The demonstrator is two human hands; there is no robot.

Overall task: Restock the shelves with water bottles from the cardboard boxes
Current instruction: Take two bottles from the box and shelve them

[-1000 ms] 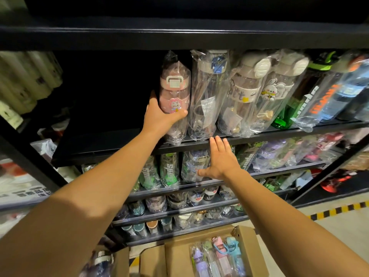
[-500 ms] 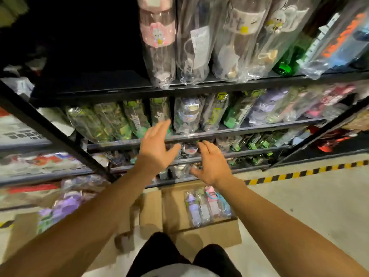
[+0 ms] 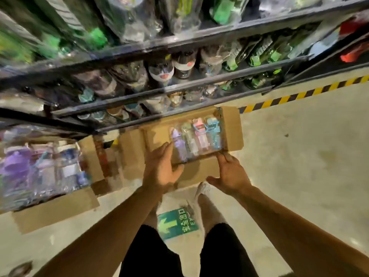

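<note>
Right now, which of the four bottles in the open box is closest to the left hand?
The purple-capped bottle, leftmost of the row; the left hand reaches right beside it, while the green, pink and blue ones lie further right.

**Colours at our feet**

We see a brown cardboard box (image 3: pixel 231 128) holding four bottles in clear wrap: a purple bottle (image 3: pixel 178 143), a pale green bottle (image 3: pixel 188 139), a pink bottle (image 3: pixel 199 136) and a blue bottle (image 3: pixel 213 134). The floor (image 3: pixel 299 156) is beige, crossed by a yellow-and-black striped line (image 3: pixel 299 95). A green sign (image 3: pixel 176 223) carries a pale arrow and lettering. The shelves (image 3: pixel 179 87) are dark grey. Our shorts (image 3: pixel 151 256) are black.
</note>
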